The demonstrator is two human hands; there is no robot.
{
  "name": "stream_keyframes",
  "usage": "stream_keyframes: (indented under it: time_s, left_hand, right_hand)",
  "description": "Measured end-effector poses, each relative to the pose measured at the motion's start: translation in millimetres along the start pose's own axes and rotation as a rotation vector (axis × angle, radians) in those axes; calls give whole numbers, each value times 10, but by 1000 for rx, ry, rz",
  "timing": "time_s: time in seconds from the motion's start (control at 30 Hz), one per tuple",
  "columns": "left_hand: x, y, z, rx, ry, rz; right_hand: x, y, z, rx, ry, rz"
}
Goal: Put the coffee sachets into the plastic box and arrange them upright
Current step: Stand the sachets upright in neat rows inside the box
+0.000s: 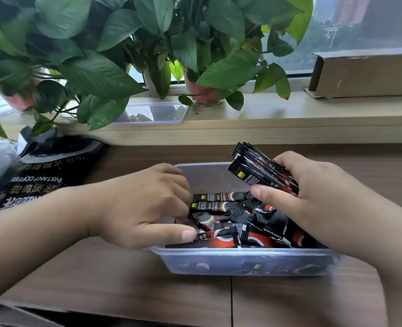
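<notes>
Inside the plastic box (242, 261), coffee sachets (218, 205) lie jumbled flat.

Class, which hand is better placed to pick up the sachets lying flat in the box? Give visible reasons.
Left. The left hand pinches flat sachets inside the box; the right hand has its grip full, holding a bundle.

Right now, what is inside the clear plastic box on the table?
Black-and-red coffee sachets lie flat, jumbled. The left hand pinches among them; the right hand hides the clear plastic box's right end.
</notes>
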State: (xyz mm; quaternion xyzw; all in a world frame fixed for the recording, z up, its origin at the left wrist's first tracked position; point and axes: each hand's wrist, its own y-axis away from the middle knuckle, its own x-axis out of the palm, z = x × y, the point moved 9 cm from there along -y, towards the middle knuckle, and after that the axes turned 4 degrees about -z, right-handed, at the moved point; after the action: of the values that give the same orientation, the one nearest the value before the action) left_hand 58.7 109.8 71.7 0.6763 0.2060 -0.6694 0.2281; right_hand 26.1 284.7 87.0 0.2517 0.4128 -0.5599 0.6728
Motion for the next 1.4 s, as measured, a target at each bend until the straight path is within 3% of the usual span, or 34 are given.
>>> stream_keyframes:
  time_s: [0.17, 0.33, 0.47, 0.67, 0.77, 0.87, 1.0, 1.1, 1.2, 1.4]
  left_hand:
    - [44, 43, 61, 12, 29, -67]
    - [-14, 17, 37, -1, 130, -252]
    - [-8, -18, -15, -44, 81, -301]
    - [0, -84, -79, -108, 81, -382]
    - [2, -96, -105, -116, 118, -453]
    - [-5, -105, -101, -128, 133, -484]
    - [-10, -82, -111, -110, 191, -504]
    - [-41, 86, -13, -162, 216, -689]
    - [-60, 304, 207, -365, 248, -845]
    - [26, 307, 268, -438, 293, -812]
  right_hand:
    - [52, 0, -16, 15, 43, 19]
    - [10, -1, -16, 36, 56, 3]
    - [-164, 18, 72, 61, 91, -37]
    - [180, -3, 491, 43, 575, 258]
    - [414, -106, 575, 4, 706, 345]
    - [531, -230, 663, -24, 718, 314]
    - [753, -199, 755, -124, 768, 405]
    - [777, -150, 811, -190, 772, 386]
    - [760, -123, 777, -173, 746, 432]
    - [671, -187, 756, -152, 525, 555]
